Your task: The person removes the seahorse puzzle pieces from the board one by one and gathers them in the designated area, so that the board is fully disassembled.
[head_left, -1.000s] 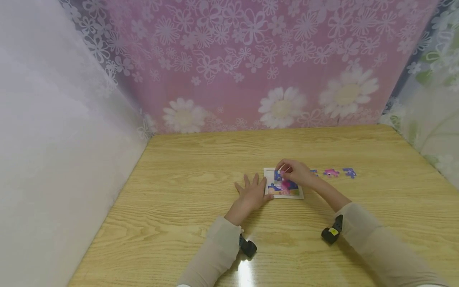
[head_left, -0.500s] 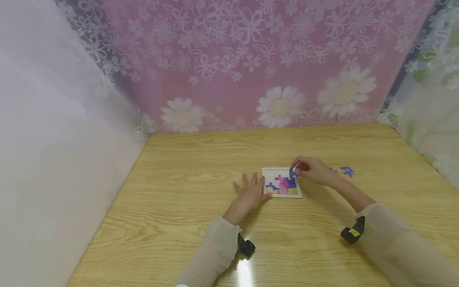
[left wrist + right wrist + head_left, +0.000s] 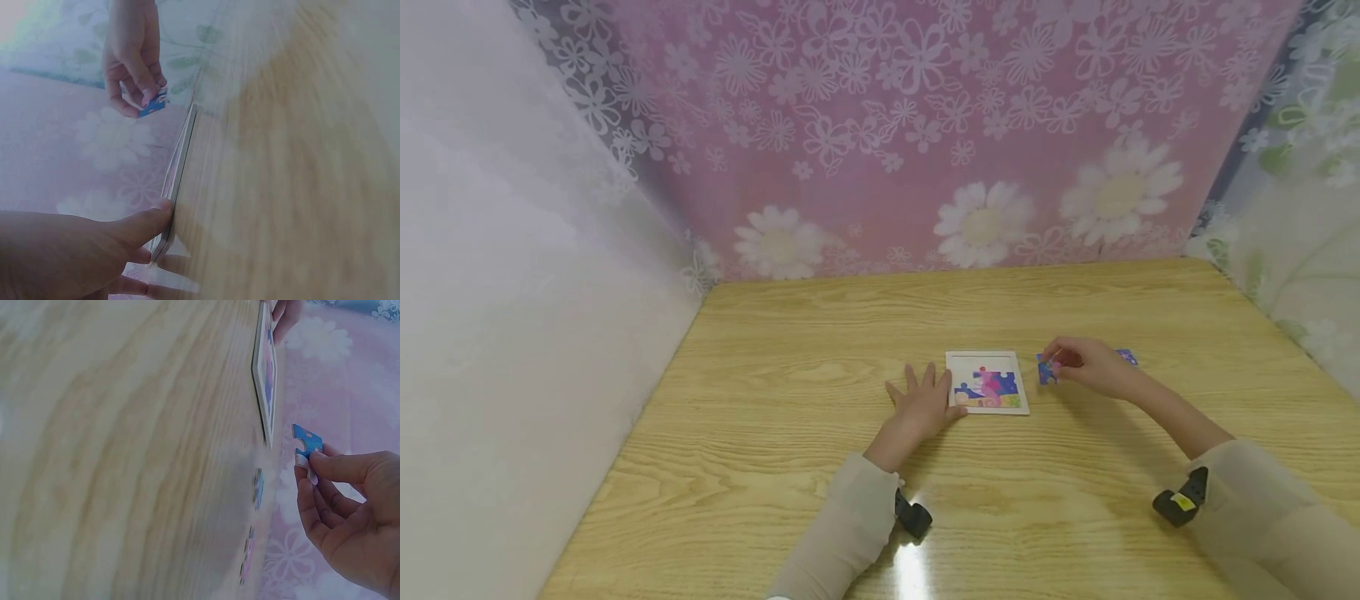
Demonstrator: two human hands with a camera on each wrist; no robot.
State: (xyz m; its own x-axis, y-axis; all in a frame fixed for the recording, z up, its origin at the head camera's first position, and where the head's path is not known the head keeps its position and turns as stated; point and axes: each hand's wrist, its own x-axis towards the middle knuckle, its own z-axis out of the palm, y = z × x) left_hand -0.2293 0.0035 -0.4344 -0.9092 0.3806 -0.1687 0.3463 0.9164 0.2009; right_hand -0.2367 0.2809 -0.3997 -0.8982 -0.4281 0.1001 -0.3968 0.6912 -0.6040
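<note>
Half a second ago the right hand (image 3: pixel 1093 364) was over the upper right corner of the white puzzle tray (image 3: pixel 964 368); now it has drawn off to the right, well clear of the tray's rim, taking the held piece (image 3: pixel 309 439) with it. The left hand (image 3: pixel 922 412) has stayed put, palm down, fingers fanned wide, thumb against the tray's near left corner.

The right fingers are narrowed in a pinch, thumb on one face of the blue piece. From beside that wrist I see it off the surface (image 3: pixel 820 350), its free end pointing toward the tray; I can't make out a clear long axis. The tray lies flat, its longer side, as it looks from above, running left to right. The joined pieces (image 3: pixel 996 390) fill its lower part, with white backing above.

Beneath the right hand lie a loose blue piece (image 3: pixel 259 489) and a pink piece (image 3: pixel 248 555); another blue piece (image 3: pixel 1127 357) shows beyond the knuckles.
</note>
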